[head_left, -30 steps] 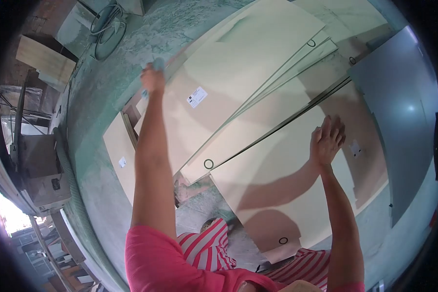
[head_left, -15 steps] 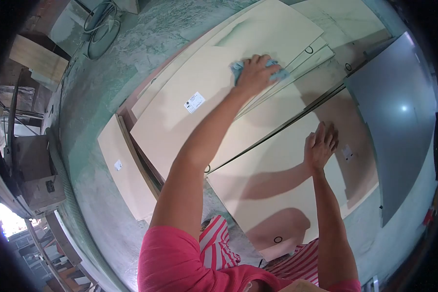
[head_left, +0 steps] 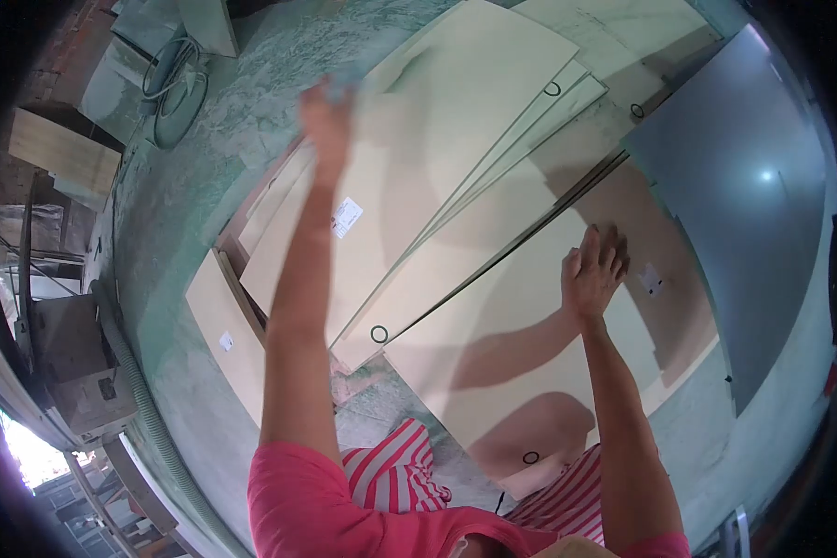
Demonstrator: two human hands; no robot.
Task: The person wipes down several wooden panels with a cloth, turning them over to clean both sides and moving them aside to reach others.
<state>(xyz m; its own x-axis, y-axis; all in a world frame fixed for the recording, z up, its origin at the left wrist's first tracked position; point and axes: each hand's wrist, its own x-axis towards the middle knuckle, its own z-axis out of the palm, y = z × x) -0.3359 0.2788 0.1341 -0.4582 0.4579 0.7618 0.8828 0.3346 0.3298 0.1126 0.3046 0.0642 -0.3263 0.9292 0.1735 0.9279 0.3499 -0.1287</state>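
I take the near panel point(head_left: 493, 372), a large cream sheet in front of the wearer, as my reference for this report.

Right hand point(head_left: 593, 274): I find it palm down upon the near panel, fingers loosely spread, grasping nothing. A white label point(head_left: 652, 279) lies on that same sheet, just beside the fingertips. A dark ring point(head_left: 530, 458) marks its end nearest the wearer.

Left hand point(head_left: 325, 110): I record it well apart from the near panel, out to its far left, with the arm extended. It has hold of a blue cloth point(head_left: 348, 74); motion blur obscures both, and I cannot tell how tightly the fingers close. The cloth is beside the edge of the labelled panel point(head_left: 409, 167), which lies to the left of the near panel. Whether it touches that edge I cannot determine.

A narrow dark gap bounds the near panel's left side. A grey panel point(head_left: 744, 205) lies to its right. Striped trousers point(head_left: 395, 470) appear by its near end, and a ribbed hose point(head_left: 142, 372) runs well to its left.
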